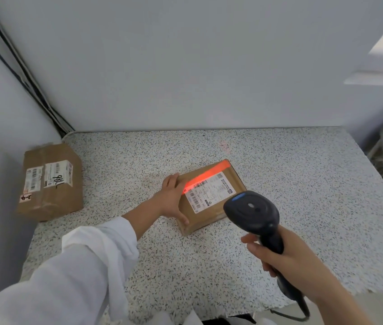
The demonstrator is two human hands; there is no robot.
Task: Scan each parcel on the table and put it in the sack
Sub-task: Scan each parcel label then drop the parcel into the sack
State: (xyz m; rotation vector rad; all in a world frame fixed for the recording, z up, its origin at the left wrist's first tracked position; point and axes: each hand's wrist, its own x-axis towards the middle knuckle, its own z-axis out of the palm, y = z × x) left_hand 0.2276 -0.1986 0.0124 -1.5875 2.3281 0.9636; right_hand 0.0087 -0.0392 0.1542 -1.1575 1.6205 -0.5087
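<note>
Label (205, 194) print on the middle parcel (212, 215) is too small for us to read; the scanner (252, 211) hides its near corner.

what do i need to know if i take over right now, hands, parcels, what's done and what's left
Left hand: steadies the near parcel, pressed against its left edge.
Right hand: grips the scanner, with the red beam lying across that parcel's label.
Second parcel: on the table at the far left, by the wall, no hand on it.
Sack: not in view.
Done: scan of the near parcel under way.
Left: sack it, then scan and sack the other.
</note>
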